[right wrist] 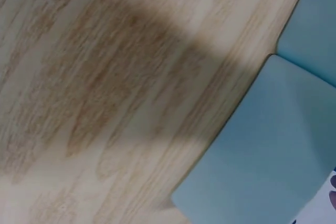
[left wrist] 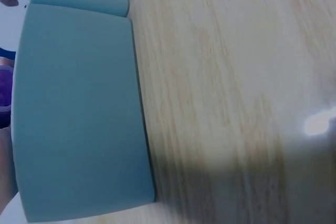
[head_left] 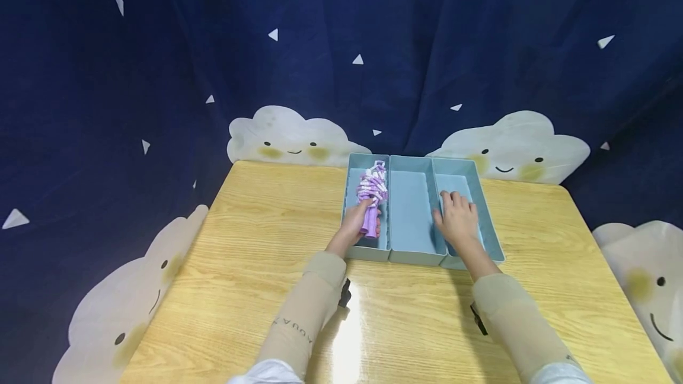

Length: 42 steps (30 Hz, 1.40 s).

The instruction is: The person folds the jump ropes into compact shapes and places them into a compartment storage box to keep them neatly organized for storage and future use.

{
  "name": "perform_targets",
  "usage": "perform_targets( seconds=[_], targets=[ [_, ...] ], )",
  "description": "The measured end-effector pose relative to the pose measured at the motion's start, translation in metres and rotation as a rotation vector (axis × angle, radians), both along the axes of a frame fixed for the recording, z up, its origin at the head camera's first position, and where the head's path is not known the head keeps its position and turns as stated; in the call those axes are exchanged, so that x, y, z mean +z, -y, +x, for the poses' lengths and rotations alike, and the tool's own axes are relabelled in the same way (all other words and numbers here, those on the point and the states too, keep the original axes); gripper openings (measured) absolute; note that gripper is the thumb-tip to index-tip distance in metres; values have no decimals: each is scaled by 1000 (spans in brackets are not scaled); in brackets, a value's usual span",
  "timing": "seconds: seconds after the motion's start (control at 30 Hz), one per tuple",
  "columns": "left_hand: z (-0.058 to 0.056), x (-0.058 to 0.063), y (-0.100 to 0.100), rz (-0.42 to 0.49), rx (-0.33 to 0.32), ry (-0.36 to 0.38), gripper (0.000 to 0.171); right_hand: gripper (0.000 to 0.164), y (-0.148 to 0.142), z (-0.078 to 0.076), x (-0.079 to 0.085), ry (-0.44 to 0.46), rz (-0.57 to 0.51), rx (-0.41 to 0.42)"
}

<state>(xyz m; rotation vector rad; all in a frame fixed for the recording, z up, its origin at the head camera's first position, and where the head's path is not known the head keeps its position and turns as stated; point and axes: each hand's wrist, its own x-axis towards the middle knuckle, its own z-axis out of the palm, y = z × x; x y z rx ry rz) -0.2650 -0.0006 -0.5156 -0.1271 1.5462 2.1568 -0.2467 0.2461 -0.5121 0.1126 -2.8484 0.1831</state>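
Note:
In the head view my left hand point(head_left: 351, 225) grips the two purple handles of a purple-and-white beaded jump rope point(head_left: 373, 184). The bundled rope lies over the left light-blue bin point(head_left: 368, 254), its beads pointing to the far end. A purple handle end point(left wrist: 5, 86) shows at the left edge of the left wrist view, partly hidden by the bin wall. My right hand point(head_left: 458, 218) is over the right light-blue bin point(head_left: 485, 218), palm down with loosely bent fingers and nothing held. Its thumb is close to the wall shared with the middle bin.
Between these two stands the middle light-blue bin point(head_left: 409, 206); all three sit side by side at the back of a wooden table point(head_left: 277, 218). Behind the table hangs a dark blue curtain point(head_left: 320, 76) with white triangles and smiling clouds.

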Motion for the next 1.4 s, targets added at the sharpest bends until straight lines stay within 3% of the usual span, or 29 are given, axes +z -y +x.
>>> perform_targets(
  seconds=[0.2,0.4,0.6,0.9,1.4],
  targets=[
    [-3,-5,-2,-14,44,41,55,48,-5,0,-6,92,-6,-38],
    [-5,-5,0,-41,47,57,52,53,-5,0,-8,188,-8,-71],
    [-10,-12,-3,-50,85,94,50,53,-4,-4,-9,249,9,-63],
    [-12,-18,-5,-54,96,165,57,45,-6,-5,-12,268,12,-57],
    [-17,-21,-12,-38,57,228,57,45,-8,-5,-12,294,32,-59]
  ],
)
